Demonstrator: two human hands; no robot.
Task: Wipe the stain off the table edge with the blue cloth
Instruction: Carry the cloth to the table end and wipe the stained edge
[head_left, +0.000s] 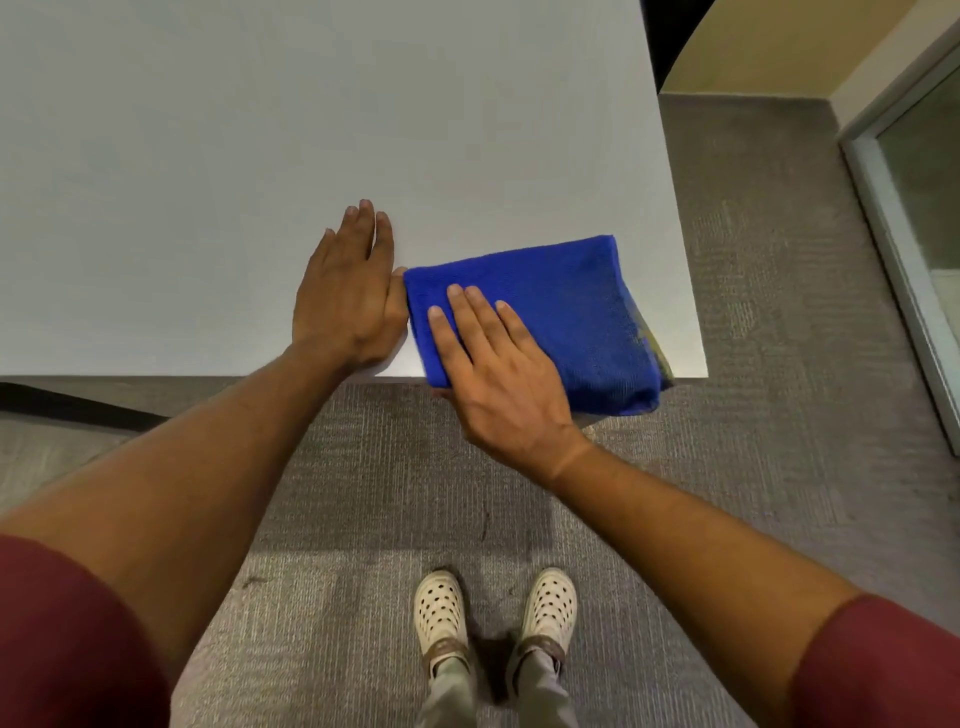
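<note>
**Two hands at the table edge: wiping step in hand**

Two hands work at the near edge of the table (208, 156), above grey carpet.

1. Right hand (498, 364): flat and fully spread, palm down on the blue cloth (561, 312). The fingers lie on the cloth's left half; the heel of the hand hangs past the table edge. The thumb appears to reach under the cloth's near left corner, but this cannot be confirmed from the view.
2. Blue cloth: folded, lying near the table's right corner, with its near portion draped over the edge. A yellowish patch (652, 345) shows along its right border; whether it is picked-up stain or a print on the cloth cannot be told.
3. Left hand (345, 296): flat on the bare tabletop, fingers together and extended, holding nothing. Its thumb side touches the cloth's left border.

Judged step: wiping along the edge is under way; no stain is visible on the exposed surface.

Next move: maintain downward pressure with the right hand and slide the cloth along the edge, then lift it to inspect the covered area.
</note>
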